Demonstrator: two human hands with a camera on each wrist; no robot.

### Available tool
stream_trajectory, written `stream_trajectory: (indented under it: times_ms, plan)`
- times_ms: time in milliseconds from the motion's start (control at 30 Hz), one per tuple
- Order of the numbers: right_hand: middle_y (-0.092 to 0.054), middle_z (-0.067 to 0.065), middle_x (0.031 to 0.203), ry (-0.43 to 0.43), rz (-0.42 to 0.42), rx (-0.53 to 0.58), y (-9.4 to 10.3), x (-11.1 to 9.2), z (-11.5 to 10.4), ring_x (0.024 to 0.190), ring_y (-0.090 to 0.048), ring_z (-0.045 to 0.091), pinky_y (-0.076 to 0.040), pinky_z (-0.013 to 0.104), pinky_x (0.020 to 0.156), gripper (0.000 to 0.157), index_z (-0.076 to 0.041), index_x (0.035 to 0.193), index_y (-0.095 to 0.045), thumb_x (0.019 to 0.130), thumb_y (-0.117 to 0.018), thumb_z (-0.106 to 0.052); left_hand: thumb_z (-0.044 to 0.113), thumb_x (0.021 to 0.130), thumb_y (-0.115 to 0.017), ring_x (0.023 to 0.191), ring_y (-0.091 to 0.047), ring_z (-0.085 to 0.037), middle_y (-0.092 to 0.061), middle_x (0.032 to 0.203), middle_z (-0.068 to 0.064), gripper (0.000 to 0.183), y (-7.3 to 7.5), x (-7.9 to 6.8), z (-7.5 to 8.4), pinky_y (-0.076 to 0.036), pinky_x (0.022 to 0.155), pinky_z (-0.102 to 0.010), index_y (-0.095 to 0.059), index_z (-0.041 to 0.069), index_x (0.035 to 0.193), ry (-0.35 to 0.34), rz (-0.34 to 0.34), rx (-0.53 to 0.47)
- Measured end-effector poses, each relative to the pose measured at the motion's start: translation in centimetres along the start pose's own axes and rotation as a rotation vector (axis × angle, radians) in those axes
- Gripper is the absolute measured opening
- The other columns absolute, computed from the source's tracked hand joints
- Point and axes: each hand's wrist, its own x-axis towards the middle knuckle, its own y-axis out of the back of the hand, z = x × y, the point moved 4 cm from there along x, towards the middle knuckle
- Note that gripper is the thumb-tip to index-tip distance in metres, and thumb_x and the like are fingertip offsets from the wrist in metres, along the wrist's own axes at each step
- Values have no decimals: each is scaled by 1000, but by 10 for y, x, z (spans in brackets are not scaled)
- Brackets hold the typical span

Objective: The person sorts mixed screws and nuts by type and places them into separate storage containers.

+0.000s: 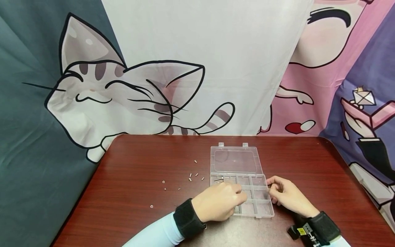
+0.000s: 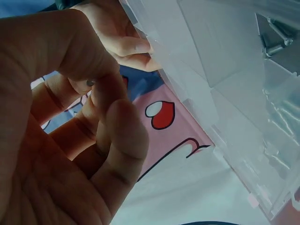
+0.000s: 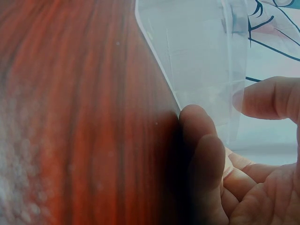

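Left hand [image 1: 217, 202]: we're pinching a small metal piece [image 2: 90, 83] | right hand [image 1: 291, 197]: we're gripping the compartment box [image 1: 263, 206] | boxed: some screws [image 1: 219, 179] | remaining outside: loose screws [image 1: 190, 175], small rings [image 1: 163, 181]

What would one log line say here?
left hand: pinching small grey metal piece; right hand: holding open clear plastic compartment box; loose: small silver screws on red-brown wood-grain table

No lettering or numbers can be read (the yellow label [image 1: 301, 231] on the right wrist device [image 1: 309, 230] is too small).
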Motion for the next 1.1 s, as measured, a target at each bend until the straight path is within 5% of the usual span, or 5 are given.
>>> stream_trajectory:
  times_ms: [100,233,433,900,1100]
  plan:
    - [-57,6,68,-4,1,-5,0,0,0,58,-58,15,-50,32,53,27,3,114,-58,91,-58,-11,58,78,-68,116,-58,-23,-53,135,-4,72,-2,-6,0,-49,92,-36,-53,21,138,48,-86,-47]
    - [-57,6,68,-9,4,-6,1,0,1,58,-57,15,-50,33,53,27,3,115,-58,91,-57,-10,92,67,-47,149,-18,-40,-1,168,-6,120,-4,-14,0,-28,107,-63,-19,25,162,105,-152,-117]
    - [-57,5,68,-1,6,-7,1,0,2,58,-57,15,-50,33,53,27,3,114,-58,91,-58,-11,94,68,-38,152,-7,-34,3,168,0,118,1,-28,-8,-22,110,-64,-13,28,163,152,-128,-130]
    - [-57,6,69,19,-8,25,0,1,4,59,-58,16,-49,32,52,28,3,115,-57,92,-60,-12,84,71,-55,146,-30,-32,-24,164,-4,109,1,-95,-60,-31,108,-58,-30,25,160,359,-77,-61]
    - [-57,5,68,16,-4,4,0,0,3,58,-58,15,-49,32,53,27,3,115,-57,92,-59,-12,64,81,-64,133,-47,-26,-45,151,-7,85,-3,-121,-76,-43,100,-48,-46,20,151,404,-26,-51]
